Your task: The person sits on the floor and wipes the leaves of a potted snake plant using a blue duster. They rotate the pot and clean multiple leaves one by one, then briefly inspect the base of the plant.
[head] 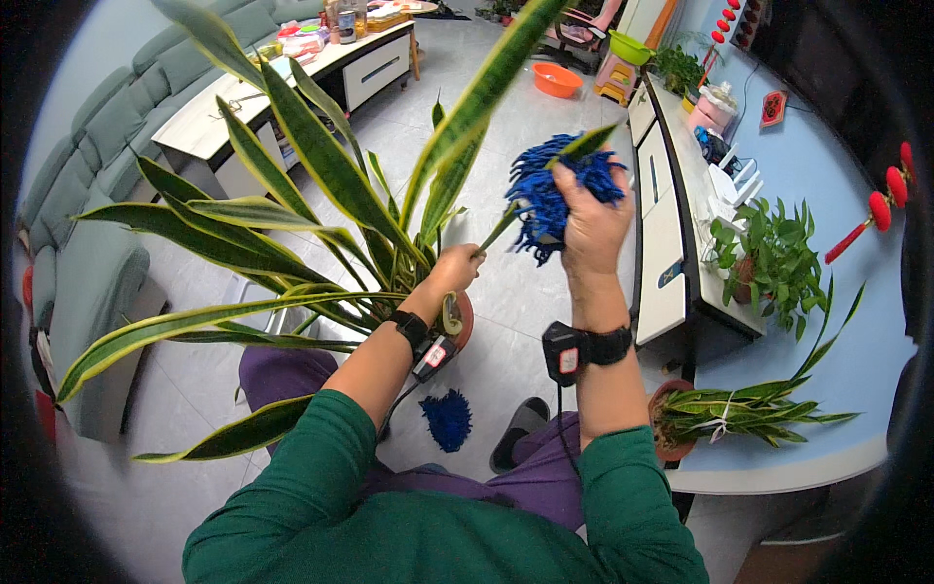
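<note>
A large potted snake plant (pixel 336 197) with yellow-edged leaves spreads in front of me, mostly to the left. My left hand (pixel 457 270) grips the lower part of one of its leaves (pixel 500 230). Around the upper part of that same leaf, my right hand (pixel 595 212) holds a blue chenille cloth or mitt (pixel 543 193); the leaf tip sticks out above it. My left forearm partly covers the reddish-brown pot (pixel 461 321). Another blue chenille piece (pixel 447 420) lies on the floor between my feet.
A second snake plant (pixel 744 412), tied with a white strip, stands at the right. Beside the white cabinet (pixel 660 212), a trailing green plant (pixel 777 255) hangs over the edge. An orange basin (pixel 557 79) sits on the floor ahead. At left are a coffee table (pixel 211 120) and grey-green sofa (pixel 109 139).
</note>
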A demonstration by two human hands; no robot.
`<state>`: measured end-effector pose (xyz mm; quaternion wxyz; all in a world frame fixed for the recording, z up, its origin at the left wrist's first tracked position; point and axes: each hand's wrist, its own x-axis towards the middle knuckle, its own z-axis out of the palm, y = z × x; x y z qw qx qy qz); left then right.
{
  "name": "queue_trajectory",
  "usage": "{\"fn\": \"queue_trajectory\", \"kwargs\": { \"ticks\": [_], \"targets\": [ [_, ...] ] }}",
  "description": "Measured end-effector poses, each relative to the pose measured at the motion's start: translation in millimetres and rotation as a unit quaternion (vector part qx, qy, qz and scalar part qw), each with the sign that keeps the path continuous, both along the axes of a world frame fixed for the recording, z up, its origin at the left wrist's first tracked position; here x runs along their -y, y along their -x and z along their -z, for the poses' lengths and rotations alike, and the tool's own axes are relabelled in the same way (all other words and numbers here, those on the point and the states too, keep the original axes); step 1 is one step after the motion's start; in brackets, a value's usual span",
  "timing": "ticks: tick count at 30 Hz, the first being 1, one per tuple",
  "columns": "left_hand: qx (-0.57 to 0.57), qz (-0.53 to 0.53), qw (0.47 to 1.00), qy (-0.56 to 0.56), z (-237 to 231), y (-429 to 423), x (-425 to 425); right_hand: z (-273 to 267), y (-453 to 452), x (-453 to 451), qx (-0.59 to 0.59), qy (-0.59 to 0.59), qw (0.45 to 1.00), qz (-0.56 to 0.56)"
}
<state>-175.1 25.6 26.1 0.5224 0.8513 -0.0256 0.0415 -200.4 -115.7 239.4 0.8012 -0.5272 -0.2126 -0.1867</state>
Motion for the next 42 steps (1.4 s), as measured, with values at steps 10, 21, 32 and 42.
{"fn": "queue_trajectory", "kwargs": {
  "ticks": [10,21,32,42],
  "targets": [
    [0.103,-0.029,0.986,-0.131,-5.6,12.4,-6.9,-55.4,56.3,65.8,-0.007,-0.176,0.975,0.133],
    [0.34,-0.28,0.898,-0.016,-32.1,80.0,-17.2,156.6,33.0,68.1,-0.313,-0.25,0.85,-0.344],
    [-0.044,-0.211,0.976,-0.025,-20.2,41.4,-54.5,174.0,-10.4,-21.6,-0.391,-0.154,0.825,-0.379],
    [0.041,-0.198,0.979,-0.012,-0.7,40.6,-53.2,188.8,-14.3,-76.7,-0.281,0.075,0.915,-0.279]
  ]
}}
